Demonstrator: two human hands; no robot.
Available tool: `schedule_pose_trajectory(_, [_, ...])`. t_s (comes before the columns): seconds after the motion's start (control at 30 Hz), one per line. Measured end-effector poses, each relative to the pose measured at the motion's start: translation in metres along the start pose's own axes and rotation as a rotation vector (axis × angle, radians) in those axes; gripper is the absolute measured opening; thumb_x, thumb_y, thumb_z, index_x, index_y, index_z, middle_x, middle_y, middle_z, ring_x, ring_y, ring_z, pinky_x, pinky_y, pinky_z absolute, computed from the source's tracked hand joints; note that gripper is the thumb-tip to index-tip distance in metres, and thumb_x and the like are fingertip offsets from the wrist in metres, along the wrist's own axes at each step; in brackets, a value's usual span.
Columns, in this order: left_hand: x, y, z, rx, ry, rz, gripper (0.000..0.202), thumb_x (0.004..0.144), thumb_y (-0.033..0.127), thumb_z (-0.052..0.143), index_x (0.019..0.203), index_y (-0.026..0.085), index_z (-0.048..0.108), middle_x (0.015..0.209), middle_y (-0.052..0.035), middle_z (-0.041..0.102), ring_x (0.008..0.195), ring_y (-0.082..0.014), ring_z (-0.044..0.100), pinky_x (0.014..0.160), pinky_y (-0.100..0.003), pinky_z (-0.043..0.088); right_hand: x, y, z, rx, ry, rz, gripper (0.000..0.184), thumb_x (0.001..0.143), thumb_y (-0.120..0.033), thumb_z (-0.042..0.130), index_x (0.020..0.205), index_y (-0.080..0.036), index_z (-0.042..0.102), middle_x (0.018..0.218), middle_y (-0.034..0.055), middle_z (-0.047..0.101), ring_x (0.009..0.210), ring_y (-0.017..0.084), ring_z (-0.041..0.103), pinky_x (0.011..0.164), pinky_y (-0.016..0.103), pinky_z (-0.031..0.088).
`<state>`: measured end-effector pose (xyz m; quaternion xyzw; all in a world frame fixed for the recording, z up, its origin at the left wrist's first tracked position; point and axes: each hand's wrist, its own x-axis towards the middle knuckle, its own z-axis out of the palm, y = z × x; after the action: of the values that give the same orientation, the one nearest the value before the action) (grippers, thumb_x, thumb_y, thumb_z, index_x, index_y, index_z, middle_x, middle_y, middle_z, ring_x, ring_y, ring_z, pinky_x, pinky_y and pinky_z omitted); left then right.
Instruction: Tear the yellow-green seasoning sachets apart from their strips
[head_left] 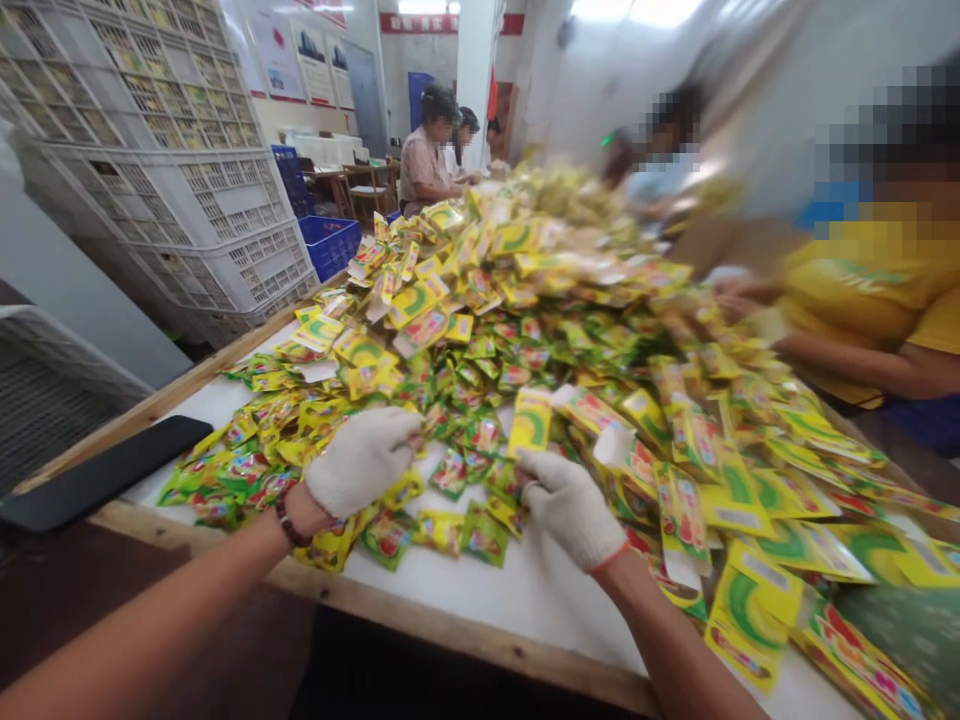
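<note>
Right hand (570, 505) pinches yellow sachet (530, 420) upright, near left hand (364, 460) fisted on the pile (487, 300).

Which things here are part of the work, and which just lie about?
In use: left hand, right hand, yellow sachet held by the right hand, sachet pile.
Lying about: black phone, white crates, blue crate.

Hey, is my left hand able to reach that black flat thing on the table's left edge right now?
Probably yes: the black slab lies bare beside the left hand, with only low sachets between them.
</note>
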<state>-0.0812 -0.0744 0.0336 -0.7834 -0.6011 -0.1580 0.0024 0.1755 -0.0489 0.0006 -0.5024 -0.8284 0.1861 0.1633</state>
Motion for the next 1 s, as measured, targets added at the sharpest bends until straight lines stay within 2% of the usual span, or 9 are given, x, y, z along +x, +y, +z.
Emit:
schedule_pose_trajectory(0.17, [-0.001, 0.015, 0.015, -0.057, -0.15, -0.053, 0.018, 0.085, 0.023, 0.048, 0.074, 0.02, 0.062, 0.076, -0.002, 0.064, 0.075, -0.0163, 0.059, 0.069, -0.027, 0.042, 0.017, -0.022, 0.001, -0.226, -0.18, 0.164, 0.017, 0.082, -0.021, 0.053, 0.094, -0.018, 0.066, 0.099, 0.0094, 0.066, 0.085, 0.022, 0.062, 0.07, 0.029, 0.043])
schedule_pose_trajectory(0.23, [0.001, 0.025, 0.031, -0.008, -0.201, -0.108, 0.012, 0.083, 0.025, 0.052, 0.087, 0.022, 0.063, 0.086, -0.0042, 0.066, 0.082, -0.0192, 0.062, 0.074, -0.029, 0.044, 0.023, -0.022, 0.001, -0.227, -0.183, 0.199, 0.021, 0.08, -0.021, 0.057, 0.099, -0.016, 0.065, 0.107, 0.0123, 0.063, 0.086, 0.023, 0.062, 0.068, 0.03, 0.042])
schedule_pose_trajectory(0.3, [0.005, 0.031, 0.047, 0.038, -0.237, -0.178, 0.027, 0.081, 0.026, 0.056, 0.108, 0.022, 0.059, 0.101, -0.008, 0.066, 0.092, -0.023, 0.062, 0.079, -0.033, 0.046, 0.025, -0.017, 0.002, -0.187, -0.177, 0.202, 0.021, 0.079, -0.022, 0.059, 0.098, -0.016, 0.064, 0.111, 0.0128, 0.061, 0.086, 0.023, 0.062, 0.068, 0.03, 0.042])
schedule_pose_trajectory(0.37, [0.011, 0.033, 0.057, 0.035, -0.266, -0.212, 0.038, 0.081, 0.027, 0.056, 0.119, 0.022, 0.052, 0.108, -0.01, 0.065, 0.098, -0.0246, 0.062, 0.082, -0.034, 0.046, 0.024, -0.01, 0.004, -0.12, -0.182, 0.2, 0.017, 0.077, -0.025, 0.062, 0.092, -0.017, 0.064, 0.103, 0.0093, 0.063, 0.082, 0.021, 0.061, 0.067, 0.028, 0.042])
schedule_pose_trajectory(0.47, [0.017, 0.029, 0.053, 0.02, -0.299, -0.183, 0.027, 0.083, 0.026, 0.053, 0.11, 0.023, 0.057, 0.103, -0.0075, 0.067, 0.096, -0.0234, 0.063, 0.082, -0.033, 0.047, 0.022, 0.003, 0.009, 0.016, -0.187, 0.222, 0.012, 0.074, -0.029, 0.066, 0.079, -0.019, 0.06, 0.079, 0.0009, 0.062, 0.069, 0.015, 0.057, 0.059, 0.024, 0.039])
schedule_pose_trajectory(0.67, [0.022, 0.038, 0.017, 0.179, -0.097, -0.089, 0.018, 0.083, 0.028, 0.054, 0.098, 0.02, 0.059, 0.102, -0.0088, 0.061, 0.095, -0.0248, 0.058, 0.08, -0.034, 0.045, 0.023, 0.019, 0.006, 0.318, -0.034, 0.249, 0.009, 0.081, -0.028, 0.053, 0.078, -0.02, 0.05, 0.071, -0.0035, 0.055, 0.065, 0.011, 0.054, 0.055, 0.02, 0.041])
schedule_pose_trajectory(0.8, [0.026, 0.072, 0.028, 0.052, -0.34, 0.022, 0.018, 0.088, 0.032, 0.047, 0.079, 0.021, 0.059, 0.081, -0.0034, 0.062, 0.08, -0.0192, 0.059, 0.073, -0.031, 0.044, 0.024, 0.019, -0.01, 0.7, 0.108, 0.307, 0.007, 0.079, -0.025, 0.05, 0.083, -0.02, 0.046, 0.066, -0.0059, 0.051, 0.047, 0.009, 0.053, 0.044, 0.02, 0.042])
schedule_pose_trajectory(0.9, [0.03, 0.096, 0.044, 0.078, -0.454, 0.091, 0.016, 0.081, 0.031, 0.056, 0.092, 0.02, 0.06, 0.091, -0.0072, 0.062, 0.084, -0.0223, 0.06, 0.072, -0.033, 0.045, 0.025, 0.022, -0.014, 0.795, 0.173, 0.281, 0.012, 0.075, -0.023, 0.05, 0.087, -0.019, 0.051, 0.07, -0.0049, 0.053, 0.044, 0.007, 0.049, 0.043, 0.02, 0.043])
schedule_pose_trajectory(1.0, [0.033, 0.104, 0.055, 0.067, -0.489, 0.16, 0.021, 0.078, 0.023, 0.056, 0.099, 0.019, 0.06, 0.095, -0.0099, 0.061, 0.087, -0.0247, 0.06, 0.073, -0.035, 0.046, 0.028, 0.027, -0.011, 0.88, 0.207, 0.282, 0.028, 0.073, -0.023, 0.053, 0.1, -0.019, 0.057, 0.075, -0.0026, 0.057, 0.045, 0.007, 0.047, 0.045, 0.021, 0.043])
